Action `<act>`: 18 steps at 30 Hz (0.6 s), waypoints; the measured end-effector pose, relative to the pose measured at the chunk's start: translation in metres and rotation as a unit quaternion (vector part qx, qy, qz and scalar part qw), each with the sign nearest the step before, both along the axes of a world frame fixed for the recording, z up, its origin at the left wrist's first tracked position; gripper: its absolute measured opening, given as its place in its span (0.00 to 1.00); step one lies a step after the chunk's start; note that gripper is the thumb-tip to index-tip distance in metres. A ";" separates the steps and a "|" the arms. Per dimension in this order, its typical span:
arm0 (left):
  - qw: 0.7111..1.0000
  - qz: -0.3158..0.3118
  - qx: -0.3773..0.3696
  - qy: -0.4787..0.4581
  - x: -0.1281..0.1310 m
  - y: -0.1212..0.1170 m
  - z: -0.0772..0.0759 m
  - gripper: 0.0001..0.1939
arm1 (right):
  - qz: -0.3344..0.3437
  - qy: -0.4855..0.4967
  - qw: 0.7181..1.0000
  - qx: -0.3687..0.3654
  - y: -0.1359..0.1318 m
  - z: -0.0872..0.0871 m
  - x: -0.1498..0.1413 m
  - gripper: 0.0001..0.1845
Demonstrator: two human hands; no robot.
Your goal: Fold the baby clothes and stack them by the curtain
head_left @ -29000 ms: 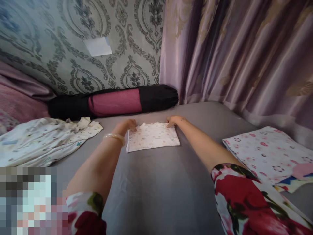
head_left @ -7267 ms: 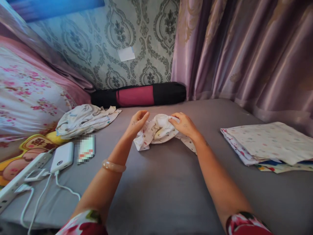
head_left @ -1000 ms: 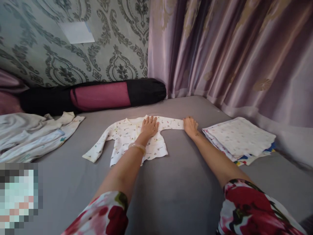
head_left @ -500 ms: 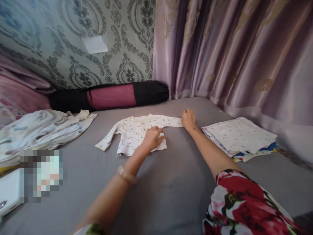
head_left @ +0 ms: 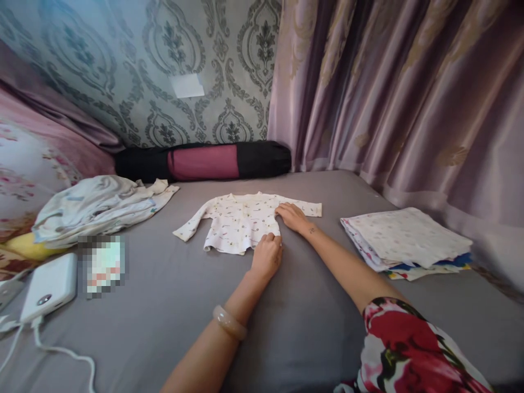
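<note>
A small white long-sleeved baby shirt (head_left: 241, 221) with a tiny print lies spread flat on the grey sheet, one sleeve out to each side. My left hand (head_left: 268, 254) is closed on its bottom right corner, fingers curled over the hem. My right hand (head_left: 292, 217) touches the shirt's right side just under the sleeve, its fingers bent and pinching at the armpit edge. The right cuff lies free beyond that hand. My fingertips partly cover the right side seam.
A stack of folded clothes (head_left: 409, 237) lies at the right. At the left are a heap of unfolded clothes (head_left: 98, 210), a white power bank (head_left: 49, 286) with cables and a blurred-out item (head_left: 105, 267). A black and pink roll (head_left: 204, 162) lies along the wall.
My left hand has gone from lying flat on the shirt's chest down to its bottom right corner. My right hand has let go of the right cuff and moved left to the armpit.
</note>
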State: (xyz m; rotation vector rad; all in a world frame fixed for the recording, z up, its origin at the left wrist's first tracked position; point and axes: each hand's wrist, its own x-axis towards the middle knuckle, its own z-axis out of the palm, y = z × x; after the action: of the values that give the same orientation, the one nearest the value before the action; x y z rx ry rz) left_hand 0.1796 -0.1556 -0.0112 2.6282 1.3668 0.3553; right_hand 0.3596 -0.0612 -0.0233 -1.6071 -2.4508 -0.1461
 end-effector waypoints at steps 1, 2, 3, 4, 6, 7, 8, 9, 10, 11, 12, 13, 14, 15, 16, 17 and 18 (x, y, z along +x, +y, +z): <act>1.000 0.009 0.004 0.003 0.001 0.000 -0.001 0.08 | 0.007 -0.009 1.000 0.001 0.002 0.000 0.001 0.15; 1.000 0.014 0.009 0.005 0.002 -0.001 -0.001 0.09 | 0.015 -0.017 1.000 0.001 0.003 -0.001 0.002 0.15; 1.000 0.015 0.014 0.007 0.002 0.000 -0.002 0.09 | 0.021 -0.025 0.999 0.002 0.005 0.000 0.003 0.15; 1.000 0.013 0.018 0.009 0.003 0.000 -0.003 0.10 | 0.027 -0.033 0.999 0.002 0.006 0.000 0.004 0.15; 1.000 0.009 0.021 0.006 0.004 0.002 -0.006 0.13 | 0.034 -0.044 0.998 0.002 0.008 0.003 0.005 0.15; 1.000 0.008 0.020 -0.004 0.004 0.003 -0.007 0.15 | 0.038 -0.048 0.998 0.001 0.010 0.004 0.006 0.15; 1.000 0.008 0.016 -0.021 0.004 0.005 -0.009 0.16 | 0.040 -0.051 0.998 -0.001 0.011 0.006 0.006 0.15; 0.999 0.008 0.012 -0.047 0.004 0.007 -0.010 0.16 | 0.043 -0.052 0.998 -0.003 0.012 0.008 0.006 0.15; 0.997 0.008 0.007 -0.078 0.004 0.008 -0.012 0.16 | 0.046 -0.053 0.998 -0.006 0.013 0.010 0.007 0.15; 0.994 0.007 0.003 -0.110 0.003 0.010 -0.013 0.16 | 0.048 -0.051 0.997 -0.011 0.014 0.012 0.007 0.14; 0.991 0.005 0.000 -0.136 0.004 0.011 -0.014 0.16 | 0.048 -0.048 0.998 -0.016 0.015 0.014 0.007 0.14; 0.988 0.001 -0.004 -0.151 0.004 0.012 -0.015 0.15 | 0.046 -0.045 0.998 -0.020 0.016 0.014 0.008 0.14; 0.988 -0.003 -0.006 -0.155 0.004 0.012 -0.016 0.15 | 0.044 -0.041 0.998 -0.024 0.016 0.015 0.008 0.14; 0.989 -0.009 -0.009 -0.150 0.005 0.012 -0.016 0.15 | 0.043 -0.038 0.998 -0.027 0.017 0.015 0.009 0.14; 0.990 -0.017 -0.012 -0.139 0.006 0.011 -0.016 0.15 | 0.041 -0.036 0.998 -0.029 0.017 0.015 0.009 0.15; 0.992 -0.025 -0.014 -0.126 0.007 0.010 -0.016 0.15 | 0.040 -0.034 0.998 -0.031 0.017 0.014 0.009 0.15; 0.993 -0.032 -0.015 -0.115 0.009 0.009 -0.015 0.16 | 0.038 -0.032 0.998 -0.035 0.016 0.014 0.009 0.16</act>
State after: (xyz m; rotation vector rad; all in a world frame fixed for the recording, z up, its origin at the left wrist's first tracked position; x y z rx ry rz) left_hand 0.1882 -0.1466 -0.0266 2.5058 1.2033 0.6017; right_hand 0.3687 -0.0447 -0.0097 -1.5564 -2.5885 -0.1034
